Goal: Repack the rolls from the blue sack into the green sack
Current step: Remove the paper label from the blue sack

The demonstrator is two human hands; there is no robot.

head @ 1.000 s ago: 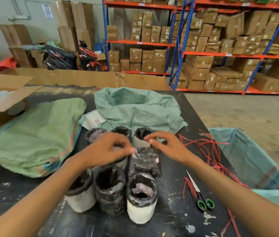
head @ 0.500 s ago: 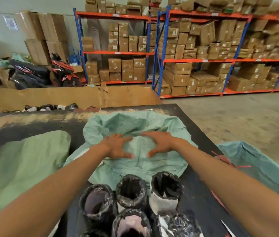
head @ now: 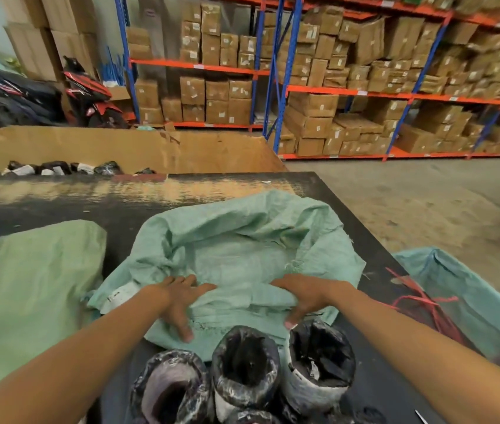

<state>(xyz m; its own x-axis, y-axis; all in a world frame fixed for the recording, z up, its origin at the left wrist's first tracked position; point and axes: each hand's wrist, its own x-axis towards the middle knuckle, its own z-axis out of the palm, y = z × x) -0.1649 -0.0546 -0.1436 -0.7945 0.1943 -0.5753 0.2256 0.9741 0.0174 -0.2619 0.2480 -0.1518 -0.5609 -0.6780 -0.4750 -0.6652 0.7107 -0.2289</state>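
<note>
Dark table (head: 349, 209): both hands' grip, left hand (head: 178, 298), right hand (head: 306, 296), pinches green sack (head: 242, 240) near edge.

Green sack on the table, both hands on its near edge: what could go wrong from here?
1. The left hand and right hand gather the green sack right behind the upright rolls; tugging the cloth toward them could tip one.
2. The sack's mouth lies crumpled and half folded in, so a roll may catch on the cloth rather than drop in.
3. Red strings lie beside the right forearm and could snag.
</note>
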